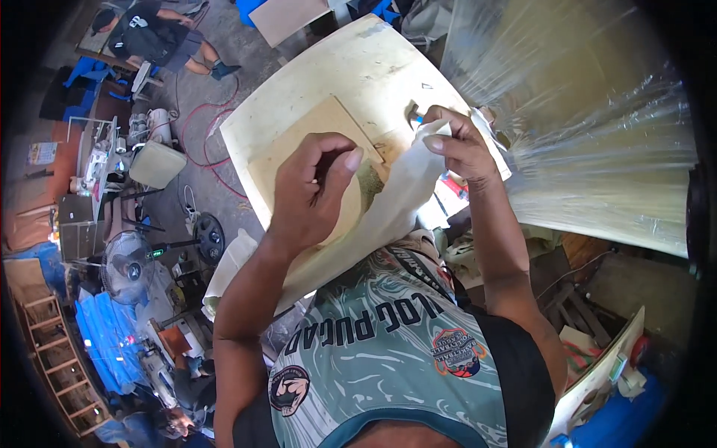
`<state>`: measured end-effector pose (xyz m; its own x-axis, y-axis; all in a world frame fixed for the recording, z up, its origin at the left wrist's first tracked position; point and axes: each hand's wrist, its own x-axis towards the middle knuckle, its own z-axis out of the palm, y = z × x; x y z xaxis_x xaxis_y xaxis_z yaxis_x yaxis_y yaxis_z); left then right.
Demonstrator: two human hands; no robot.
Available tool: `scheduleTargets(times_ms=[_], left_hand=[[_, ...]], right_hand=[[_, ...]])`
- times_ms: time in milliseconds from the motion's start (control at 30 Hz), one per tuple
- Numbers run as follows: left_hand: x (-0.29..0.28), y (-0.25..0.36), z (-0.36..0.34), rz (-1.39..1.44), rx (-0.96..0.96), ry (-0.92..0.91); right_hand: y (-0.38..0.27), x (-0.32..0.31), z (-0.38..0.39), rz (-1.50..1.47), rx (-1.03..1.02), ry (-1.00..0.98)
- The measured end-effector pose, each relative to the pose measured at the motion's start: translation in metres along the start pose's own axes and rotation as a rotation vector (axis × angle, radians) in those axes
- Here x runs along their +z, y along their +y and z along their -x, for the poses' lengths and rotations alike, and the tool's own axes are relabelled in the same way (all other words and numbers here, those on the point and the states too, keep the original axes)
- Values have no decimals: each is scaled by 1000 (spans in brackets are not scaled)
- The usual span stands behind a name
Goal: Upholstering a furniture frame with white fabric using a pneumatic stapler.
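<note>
Cream sheet (pixel 407 190) in right hand (pixel 459 145), left hand (pixel 314 183) over tan board (pixel 321 121)

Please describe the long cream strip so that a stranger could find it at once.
Find the large pale table in the upper middle. Along its near edge, a long cream strip runs from the right hand, which pinches it, down past the left forearm. Unlike the flat tan board on the table, it is bent and creased.

We've got a pale sheet (pixel 407 190) pinched in our right hand (pixel 463 148), left hand (pixel 314 183) kinda curled over the tan board (pixel 328 118).
</note>
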<state>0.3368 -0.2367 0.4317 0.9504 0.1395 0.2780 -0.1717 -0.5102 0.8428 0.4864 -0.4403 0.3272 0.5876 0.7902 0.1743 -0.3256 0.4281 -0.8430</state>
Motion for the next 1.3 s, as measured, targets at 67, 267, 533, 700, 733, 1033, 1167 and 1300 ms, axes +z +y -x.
scheduleTargets(times_ms=[67,267,533,700,733,1033,1167,1300], left_hand=[[4,3,0,35,7,6],[10,19,4,-245,131,-205],[30,26,14,-448,177,-333],[39,26,12,-304,-153,-360],[43,25,10,-243,-174,-314],[58,10,-3,-478,169,-273],[55,-3,-12,-324,45,-295],[42,-15,-17,-198,-135,-420]], right_hand=[[-3,1,6,83,-33,125],[-15,10,15,160,-206,177],[-19,12,8,138,-162,160],[-7,12,-6,76,-166,134],[-2,11,-10,14,-160,91],[153,-46,-27,189,293,308],[259,-129,34,1379,562,487],[311,-190,112,1618,695,679]])
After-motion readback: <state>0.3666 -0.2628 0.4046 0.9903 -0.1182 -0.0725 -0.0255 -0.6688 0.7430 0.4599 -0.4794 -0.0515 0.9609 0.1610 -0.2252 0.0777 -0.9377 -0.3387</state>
